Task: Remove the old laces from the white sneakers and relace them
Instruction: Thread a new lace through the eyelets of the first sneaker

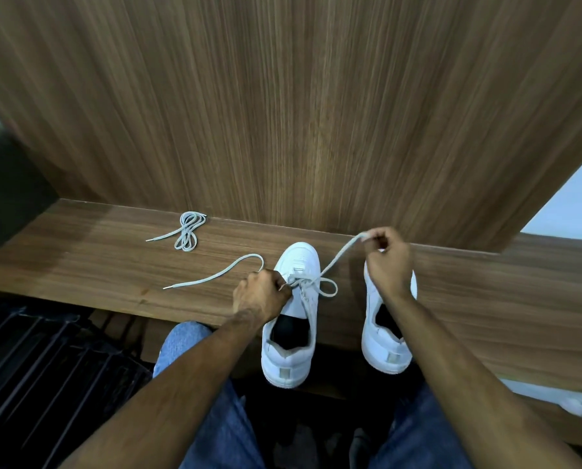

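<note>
Two white sneakers stand on a wooden ledge (485, 299), toes toward the wall. The left sneaker (296, 333) has a pale lace (330, 265) partly threaded near its toe, with a loose loop lying to its right. My left hand (260, 292) pinches that lace at the eyelets; its free end trails left across the wood. My right hand (389, 262) holds the other end of the lace, pulled up and to the right, taut. The right sneaker (384, 340) lies partly under my right hand, and I see no lace on its visible part. A bundled spare lace (188, 230) rests at the back left.
A wood-panelled wall (299, 113) rises right behind the ledge. A dark slatted surface (46, 360) lies below at the left. My knees in blue jeans (188, 343) are under the ledge's front edge. A white object (573, 401) sits low at the right.
</note>
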A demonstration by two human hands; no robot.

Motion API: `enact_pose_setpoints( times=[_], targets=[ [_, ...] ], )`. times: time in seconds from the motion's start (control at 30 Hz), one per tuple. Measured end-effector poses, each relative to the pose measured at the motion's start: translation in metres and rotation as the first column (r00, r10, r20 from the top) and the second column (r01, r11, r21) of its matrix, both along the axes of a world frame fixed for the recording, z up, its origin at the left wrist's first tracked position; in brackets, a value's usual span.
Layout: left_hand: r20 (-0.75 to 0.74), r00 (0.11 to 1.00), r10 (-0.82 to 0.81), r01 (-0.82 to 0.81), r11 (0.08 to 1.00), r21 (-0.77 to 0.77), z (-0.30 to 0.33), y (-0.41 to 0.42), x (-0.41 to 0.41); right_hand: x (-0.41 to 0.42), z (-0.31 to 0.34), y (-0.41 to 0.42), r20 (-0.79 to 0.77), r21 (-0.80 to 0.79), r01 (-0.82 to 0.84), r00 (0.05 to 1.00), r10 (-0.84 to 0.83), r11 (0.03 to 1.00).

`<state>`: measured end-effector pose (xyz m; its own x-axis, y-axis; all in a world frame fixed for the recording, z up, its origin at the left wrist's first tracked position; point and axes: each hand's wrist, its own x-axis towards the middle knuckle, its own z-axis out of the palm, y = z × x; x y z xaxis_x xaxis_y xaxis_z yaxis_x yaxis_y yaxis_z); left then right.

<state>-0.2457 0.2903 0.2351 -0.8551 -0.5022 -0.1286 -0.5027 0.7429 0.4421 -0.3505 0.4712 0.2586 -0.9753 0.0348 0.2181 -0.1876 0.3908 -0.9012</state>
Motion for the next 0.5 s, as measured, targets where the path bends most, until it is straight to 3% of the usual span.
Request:
enact_pose_setpoints(
  times=[0.07,0.13,0.27,0.5],
  targets=[
    [0.004,1.0,-0.003,0.003,1.0,0.002,0.0,0.001,-0.001,0.006,-0.018,0.0,0.012,0.369,-0.112,0.993,0.116,0.923],
    [0.006,1.0,-0.002,0.002,1.0,-0.005,0.001,0.002,-0.001,0.019,-0.032,-0.005,-0.062,0.584,-0.171,0.965,0.253,0.794],
    [0.007,1.0,0.01,-0.01,1.0,-0.007,0.002,0.003,0.0,0.041,-0.05,-0.023,-0.089,0.711,-0.273,0.879,0.468,0.648],
    [0.009,1.0,0.005,-0.004,1.0,-0.012,0.001,0.003,0.0,0.04,-0.054,-0.036,-0.196,0.819,-0.106,0.872,0.449,0.564]
  ],
)
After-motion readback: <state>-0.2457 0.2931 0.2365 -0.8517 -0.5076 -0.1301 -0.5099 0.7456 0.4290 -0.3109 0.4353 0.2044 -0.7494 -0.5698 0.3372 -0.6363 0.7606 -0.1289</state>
